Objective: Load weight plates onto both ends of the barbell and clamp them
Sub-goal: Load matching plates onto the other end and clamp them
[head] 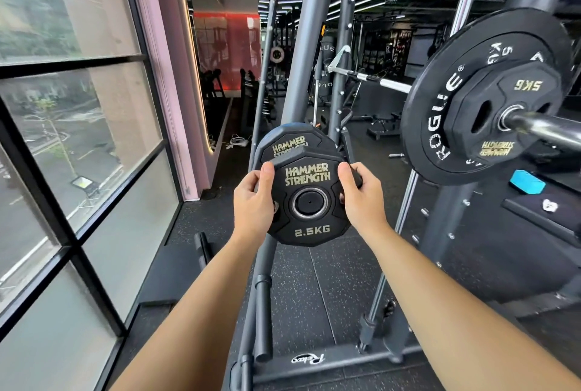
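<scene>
- A small black plate marked "HAMMER STRENGTH" and "2.5KG" (309, 200) sits at the middle of the view, its face turned toward the camera, its steel-ringed centre hole showing a dark cap behind it.
- The left hand (254, 202) is clamped on the plate's left edge, thumb laid over the front face; the right hand (361, 200) is clamped on the right edge in the same way, thumb on the face.
- The two hands are apart, with the plate between them, both forearms reaching straight out from the bottom of the frame.
- Just behind this plate is a second plate of the same make (290, 142), partly covered, only its upper part and lettering visible; I cannot tell whether the two touch.
- Both plates are in front of a slanted grey upright of the rack (303, 54); whether the held plate is on a storage peg or free of it is not clear.
- To the right and higher up, the barbell sleeve (548, 129) juts toward the camera, already carrying a large black "ROGUE" plate (440, 120) with a smaller "5KG" plate (512, 114) against its outer face.
- Below that loaded end lies a blue block (527, 182) on a dark surface.
- The floor (330, 280) is dark speckled rubber.
- A wall of windows (72, 139) fills the left side.
</scene>
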